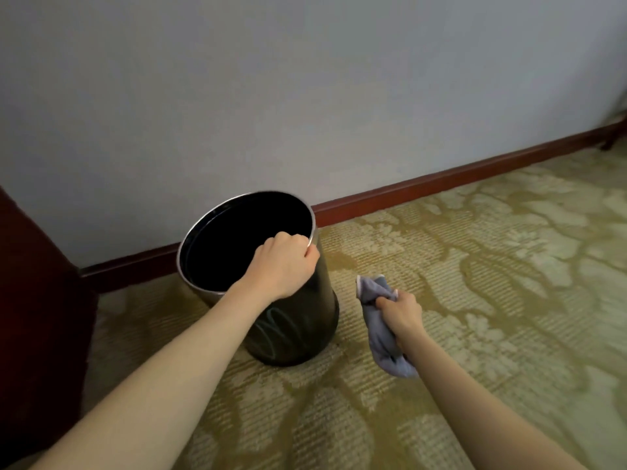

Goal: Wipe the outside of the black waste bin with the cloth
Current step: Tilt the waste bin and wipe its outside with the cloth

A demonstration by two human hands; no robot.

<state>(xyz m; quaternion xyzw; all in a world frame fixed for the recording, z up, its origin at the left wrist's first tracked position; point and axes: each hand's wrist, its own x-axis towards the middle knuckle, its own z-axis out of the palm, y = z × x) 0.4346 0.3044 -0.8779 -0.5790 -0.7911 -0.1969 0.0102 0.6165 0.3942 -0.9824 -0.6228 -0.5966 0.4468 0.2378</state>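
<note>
The black waste bin [298, 327] with a silver rim stands on the carpet near the wall, tilted toward me. My left hand [283, 262] grips the rim on its right side, fingers curled over the edge. My right hand [402, 315] is shut on a crumpled grey-blue cloth [381, 337], held just right of the bin and apart from it. The cloth hangs below and sticks out above my fist. Nothing shows inside the bin; its inside is dark.
A patterned yellow-green carpet [475, 300] covers the floor. A grey wall with a reddish-brown skirting board [441, 181] runs behind the bin. Dark red furniture [30, 300] stands at the left. A furniture leg [612, 135] shows at the far right.
</note>
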